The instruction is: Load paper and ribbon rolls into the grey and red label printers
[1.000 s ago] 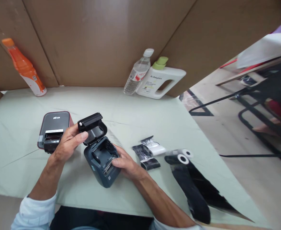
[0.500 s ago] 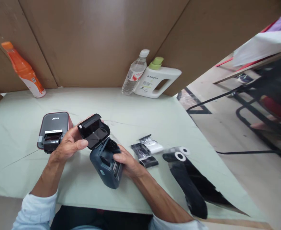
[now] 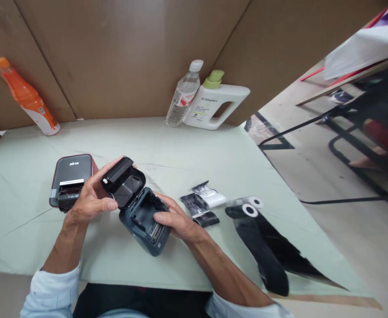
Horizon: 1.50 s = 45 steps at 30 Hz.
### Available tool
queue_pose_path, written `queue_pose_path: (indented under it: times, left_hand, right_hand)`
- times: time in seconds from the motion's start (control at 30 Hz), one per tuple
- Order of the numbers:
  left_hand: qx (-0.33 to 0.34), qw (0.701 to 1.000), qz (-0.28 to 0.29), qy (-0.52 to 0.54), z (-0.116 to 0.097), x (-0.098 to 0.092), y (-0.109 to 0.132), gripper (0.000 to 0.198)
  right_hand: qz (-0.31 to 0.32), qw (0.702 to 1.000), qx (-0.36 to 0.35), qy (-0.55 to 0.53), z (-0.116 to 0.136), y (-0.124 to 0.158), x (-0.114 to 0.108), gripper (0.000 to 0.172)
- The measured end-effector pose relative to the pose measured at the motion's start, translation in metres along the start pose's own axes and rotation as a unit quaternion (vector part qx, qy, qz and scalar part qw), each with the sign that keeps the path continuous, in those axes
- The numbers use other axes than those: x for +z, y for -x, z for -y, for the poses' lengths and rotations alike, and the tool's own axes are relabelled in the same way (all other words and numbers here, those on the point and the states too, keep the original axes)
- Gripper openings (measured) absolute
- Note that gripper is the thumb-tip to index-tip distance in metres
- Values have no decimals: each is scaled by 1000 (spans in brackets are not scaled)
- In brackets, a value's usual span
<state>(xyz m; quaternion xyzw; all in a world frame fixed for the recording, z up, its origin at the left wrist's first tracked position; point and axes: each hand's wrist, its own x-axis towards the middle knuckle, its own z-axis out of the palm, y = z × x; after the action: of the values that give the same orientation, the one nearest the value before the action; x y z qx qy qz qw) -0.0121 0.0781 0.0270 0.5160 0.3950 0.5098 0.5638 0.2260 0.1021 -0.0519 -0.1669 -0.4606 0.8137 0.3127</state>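
Note:
A dark blue label printer (image 3: 132,226) is held tilted above the table, its hinged black lid (image 3: 134,187) swung up. Its inner compartment faces me and shows no roll inside. My left hand (image 3: 92,198) supports the raised lid from behind, thumb along its near side. My right hand (image 3: 175,218) grips the right side of the printer body, with the thumb over the rim of the compartment. Just left of my left hand, a second label printer (image 3: 73,170), dark grey with red sides, stands on the table.
Right of my hands lie small black and white wrapped packets (image 3: 203,203) and rolls of black ribbon (image 3: 245,211), one partly unrolled toward the front edge. An orange bottle (image 3: 31,99), a water bottle (image 3: 182,99) and a white jug (image 3: 210,108) stand along the brown panel (image 3: 130,57).
The printer has turned in my hands, so its open compartment shows more fully. Lid and body have shifted slightly left. The camera view has moved a little.

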Motion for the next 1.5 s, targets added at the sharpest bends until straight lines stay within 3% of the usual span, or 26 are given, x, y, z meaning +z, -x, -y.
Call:
queue_pose_path:
  times: [0.43, 1.5]
  left_hand:
    - [51, 996, 62, 50, 4, -3, -2, 87]
    - [46, 996, 76, 30, 0, -6, 2, 95]
  right_hand:
    - [11, 1000, -13, 13, 4, 1, -1, 62]
    - [-1, 1000, 14, 2, 2, 2, -1, 62]
